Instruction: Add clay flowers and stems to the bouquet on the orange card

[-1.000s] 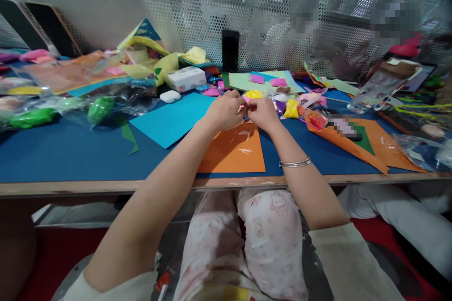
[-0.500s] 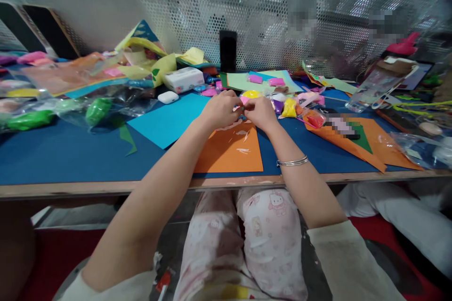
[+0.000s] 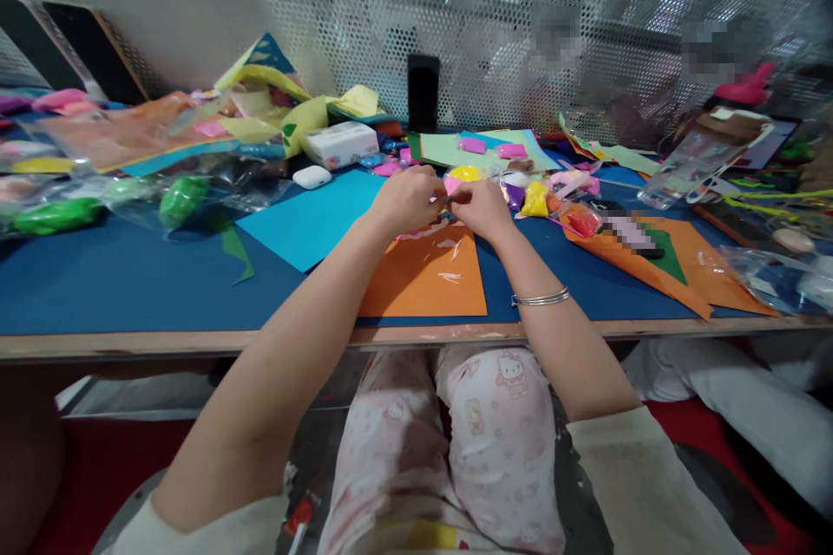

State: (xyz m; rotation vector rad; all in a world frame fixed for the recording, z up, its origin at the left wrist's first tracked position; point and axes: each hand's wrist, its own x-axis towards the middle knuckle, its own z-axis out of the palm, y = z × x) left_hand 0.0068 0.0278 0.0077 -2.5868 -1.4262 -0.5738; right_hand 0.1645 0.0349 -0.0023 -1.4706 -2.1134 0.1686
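Observation:
My left hand (image 3: 409, 199) and my right hand (image 3: 480, 208) meet fingertip to fingertip above the far edge of an orange paper sheet (image 3: 426, 277). Both pinch a small pink piece (image 3: 451, 186) between them; what it is I cannot make out. A pink strip (image 3: 423, 231) lies under my hands on the orange sheet. A silver bangle (image 3: 541, 299) circles my right wrist. Just beyond my fingers sit a yellow clay lump (image 3: 466, 173) and several small bags of coloured clay (image 3: 537, 199).
A light blue sheet (image 3: 312, 221) lies left of my hands on the blue table (image 3: 130, 277). Green clay bags (image 3: 182, 199), a white box (image 3: 342, 144), an earbud case (image 3: 311, 177) and a black phone (image 3: 423, 93) stand behind. Orange paper (image 3: 703, 269) and another person's legs (image 3: 729, 399) are at right.
My hands have stayed together at the same spot, with only small finger movements on the pink piece. The view shifted slightly.

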